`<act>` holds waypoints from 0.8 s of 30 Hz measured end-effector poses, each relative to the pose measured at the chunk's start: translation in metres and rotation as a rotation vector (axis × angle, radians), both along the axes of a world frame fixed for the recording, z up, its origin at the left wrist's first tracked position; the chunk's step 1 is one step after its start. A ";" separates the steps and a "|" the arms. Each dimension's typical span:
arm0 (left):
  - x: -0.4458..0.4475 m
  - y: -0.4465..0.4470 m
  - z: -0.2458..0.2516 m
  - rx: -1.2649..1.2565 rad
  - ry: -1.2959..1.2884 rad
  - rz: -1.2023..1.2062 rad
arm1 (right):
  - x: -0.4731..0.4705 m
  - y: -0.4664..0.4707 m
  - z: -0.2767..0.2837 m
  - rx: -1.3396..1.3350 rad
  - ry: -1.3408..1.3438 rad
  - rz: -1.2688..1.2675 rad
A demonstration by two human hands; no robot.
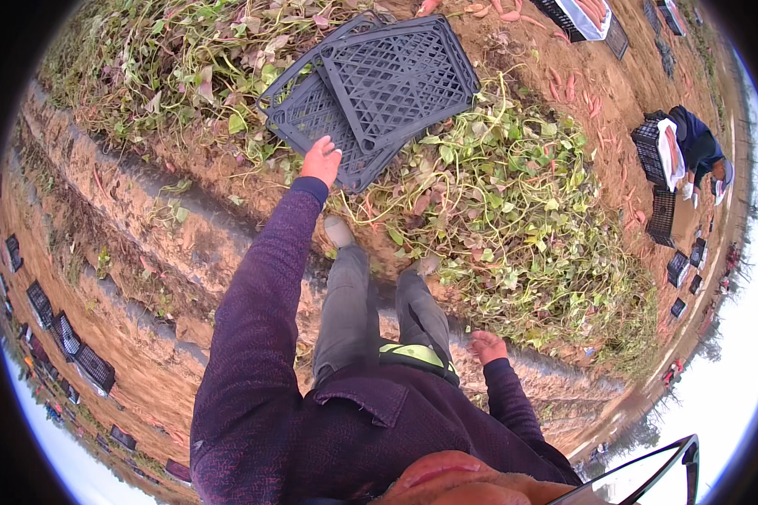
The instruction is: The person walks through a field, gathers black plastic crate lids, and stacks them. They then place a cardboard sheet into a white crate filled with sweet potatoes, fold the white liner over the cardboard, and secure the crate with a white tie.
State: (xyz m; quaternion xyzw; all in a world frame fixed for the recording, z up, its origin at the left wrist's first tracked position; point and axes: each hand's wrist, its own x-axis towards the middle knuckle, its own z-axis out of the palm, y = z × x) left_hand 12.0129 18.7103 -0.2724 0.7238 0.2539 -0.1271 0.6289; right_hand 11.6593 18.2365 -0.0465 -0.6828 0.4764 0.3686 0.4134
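My left hand [321, 163] reaches over the near-left edge of stacked black plastic crates, its finger and thumb apart; contact cannot be told. The top crate [404, 76] lies turned at an angle across a lower crate [309, 117], whose openwork base shows. Both rest on cut sweet potato vines [499, 208]. Down at my right side hangs my right hand [487, 347], fingers loosely apart, nothing seen in it. My shoes stand on soil beside the vines.
Sweet potatoes [570, 87] lie on the soil. A co-worker [698, 142] bends by lined crates [649, 151] at right. A filled crate [562, 19] stands at the top right. More crates [95, 366] stand at left, beyond soil ridges with dark film [158, 180].
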 end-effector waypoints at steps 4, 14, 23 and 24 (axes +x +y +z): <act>0.063 -0.020 -0.056 0.209 0.022 0.022 | -0.040 -0.007 -0.011 -0.007 0.044 -0.115; 0.142 -0.060 -0.111 0.434 0.299 0.289 | -0.135 -0.004 -0.050 0.041 0.134 -0.258; 0.155 -0.076 -0.094 0.305 0.168 0.344 | -0.091 0.001 -0.046 -0.021 0.128 -0.201; 0.155 -0.077 -0.086 0.263 0.120 0.338 | -0.087 0.001 -0.044 -0.018 0.128 -0.195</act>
